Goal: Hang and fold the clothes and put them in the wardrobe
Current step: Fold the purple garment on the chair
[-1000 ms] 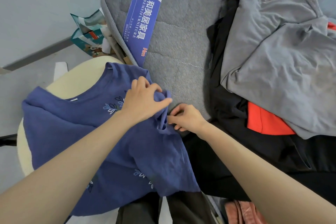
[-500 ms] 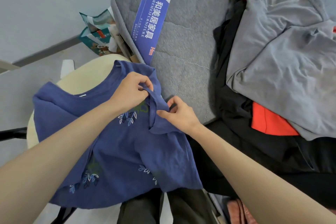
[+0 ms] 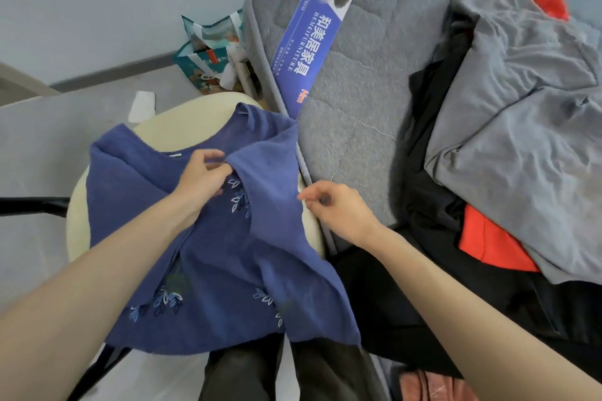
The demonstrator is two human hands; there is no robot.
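A blue shirt (image 3: 208,270) with leaf embroidery lies spread over a round cream stool (image 3: 189,120). Its right side is folded in toward the middle. My left hand (image 3: 203,177) pinches the tip of that folded flap near the collar. My right hand (image 3: 338,208) hovers at the flap's right edge by the stool rim, fingers loosely curled, apparently holding nothing. On the grey mattress (image 3: 358,91) to the right lie a grey garment (image 3: 521,127), black clothes (image 3: 433,153) and an orange-red piece (image 3: 488,244).
A blue furniture label (image 3: 312,49) runs along the mattress edge. A patterned bag (image 3: 208,55) stands on the grey floor beside the bed. The stool's black leg (image 3: 32,205) sticks out to the left. Dark trousers (image 3: 241,374) show at the bottom.
The right side of the blue shirt was folded over toward the middle. My left hand moved left with the flap's tip, and my right hand let go of the fabric.
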